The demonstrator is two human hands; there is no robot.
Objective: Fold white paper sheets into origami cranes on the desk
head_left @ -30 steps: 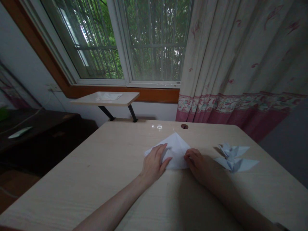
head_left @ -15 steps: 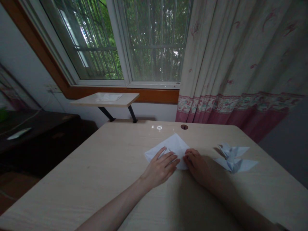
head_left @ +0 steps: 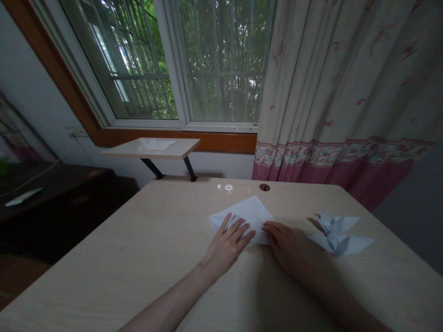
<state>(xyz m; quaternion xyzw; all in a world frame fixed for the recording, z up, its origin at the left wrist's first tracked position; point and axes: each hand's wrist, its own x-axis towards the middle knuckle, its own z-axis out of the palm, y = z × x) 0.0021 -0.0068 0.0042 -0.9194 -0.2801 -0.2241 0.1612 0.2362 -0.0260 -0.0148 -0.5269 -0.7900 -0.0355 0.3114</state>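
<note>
A partly folded sheet of white paper lies on the desk in front of me, one corner pointing toward the window. My left hand rests on its near left part, palm down with the fingers spread. At the paper's right edge, my right hand has its fingers bent and pressed together on the paper; its thumb is partly hidden. Two folded white paper figures with pointed wings, like origami cranes, sit side by side to the right of my right hand.
The pale wooden desk has a round cable hole near its back edge. A small raised shelf on black legs stands at the back left, with white paper on it. A curtain hangs behind the right side.
The left fingers have shifted slightly left and spread a little on the paper. My right hand stays at the right edge. The camera view has tilted up slightly.
</note>
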